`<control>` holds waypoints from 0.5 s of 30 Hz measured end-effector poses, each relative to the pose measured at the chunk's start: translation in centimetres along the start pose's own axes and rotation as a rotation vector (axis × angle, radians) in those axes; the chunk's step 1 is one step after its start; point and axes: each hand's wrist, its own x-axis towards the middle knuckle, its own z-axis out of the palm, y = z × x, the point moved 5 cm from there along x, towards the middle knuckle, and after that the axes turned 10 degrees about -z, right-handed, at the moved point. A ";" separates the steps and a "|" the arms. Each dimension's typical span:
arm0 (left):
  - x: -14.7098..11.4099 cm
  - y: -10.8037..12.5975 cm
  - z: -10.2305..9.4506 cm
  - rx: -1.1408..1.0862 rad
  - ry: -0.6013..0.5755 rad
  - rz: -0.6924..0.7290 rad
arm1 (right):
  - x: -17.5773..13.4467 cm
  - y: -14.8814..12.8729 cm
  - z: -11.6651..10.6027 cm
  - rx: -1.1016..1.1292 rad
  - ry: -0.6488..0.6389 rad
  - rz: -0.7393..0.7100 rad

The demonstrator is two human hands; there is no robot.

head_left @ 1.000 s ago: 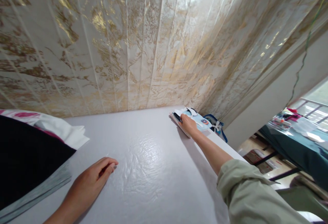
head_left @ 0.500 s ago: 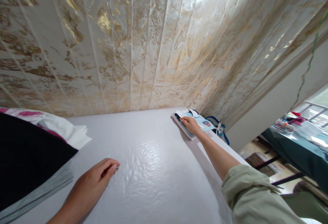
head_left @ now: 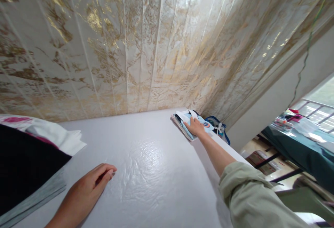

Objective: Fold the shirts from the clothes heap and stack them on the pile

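My right hand (head_left: 195,127) reaches to the far right of the table and lies on a small stack of folded clothes, fingers stretched out. The top garment is a light blue folded shirt (head_left: 208,127) with a white collar and a round rainbow-coloured print. Dark and pale folded layers show at the stack's left edge. My left hand (head_left: 90,188) rests on the white tabletop (head_left: 156,193) at the lower left. Its fingers are curled, with thumb and forefinger together, and I see nothing between them. A heap of clothes with a black garment (head_left: 28,168) on top lies to its left.
A white cloth with pink marks (head_left: 56,135) and a grey garment (head_left: 39,200) stick out of the left heap. Behind the table hangs a gold-patterned curtain (head_left: 135,54). A blue-edged bag (head_left: 221,130) is beside the stack. At right stands a green-covered table (head_left: 300,148) with various items.
My right hand has gone from pinching at the stack's left edge to lying flat on the top garment. The left hand keeps its curled shape. The whole view has shifted slightly.
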 end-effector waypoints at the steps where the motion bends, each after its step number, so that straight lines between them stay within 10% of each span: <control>1: 0.0 0.0 0.0 -0.002 -0.002 0.005 | 0.4 0.4 -0.7 0.017 0.010 -0.013; 5: 0.0 -0.1 0.1 -0.015 0.001 0.007 | 2.1 2.6 -2.9 0.022 0.086 -0.005; 15: 0.1 -0.8 0.4 -0.013 -0.025 -0.038 | 2.0 4.4 0.0 0.069 -0.075 0.114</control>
